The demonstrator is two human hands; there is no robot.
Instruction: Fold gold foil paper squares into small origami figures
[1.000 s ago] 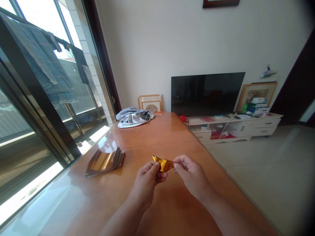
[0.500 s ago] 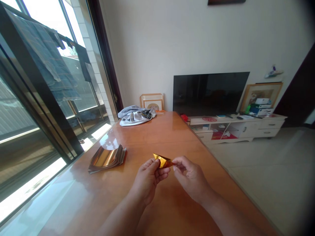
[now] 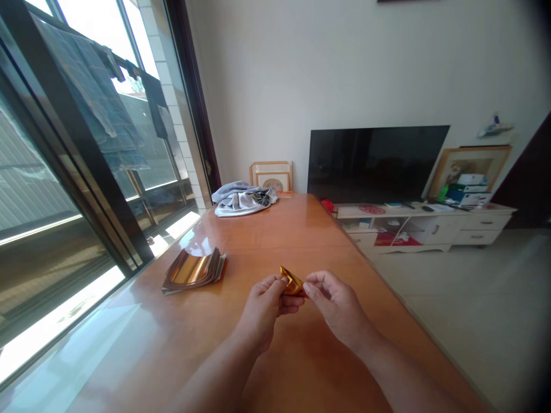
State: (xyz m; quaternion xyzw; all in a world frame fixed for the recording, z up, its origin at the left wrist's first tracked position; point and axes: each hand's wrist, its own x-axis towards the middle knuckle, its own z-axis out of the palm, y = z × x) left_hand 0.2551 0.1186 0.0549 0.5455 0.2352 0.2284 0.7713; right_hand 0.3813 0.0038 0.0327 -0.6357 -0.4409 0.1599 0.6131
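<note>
**Where's the piece being worked on, and which way does it lie?**

The folded gold foil [image 3: 293,281] is held up in the air above the near part of the worktop [image 3: 301,229], between the two hands. Its long axis slants from far left down to near right, and a narrow pointed tip aims up and to the far left.

**How are the hands set?**

The left hand [image 3: 262,314] comes in from the near edge with the palm turned inward, its thumb and fingers pinching the foil's left side. The right hand [image 3: 338,304] reaches in from the near right, and its thumb and forefinger pinch the foil's right end. The other fingers on that hand curl loosely, and both forearms angle inward toward the foil.

**What's nearest to them?**

A stack of gold foil sheets [image 3: 193,271] lies flat on the worktop, off to the left of the hands and not touching them.

**And farther off?**

A crumpled grey cloth [image 3: 243,202] sits at the far end of the worktop, with a picture frame [image 3: 271,178] leaning behind it. To the right stands a black television [image 3: 376,163] on a white cabinet [image 3: 413,226]. Jeans [image 3: 94,97] hang beyond the window on the left.
</note>
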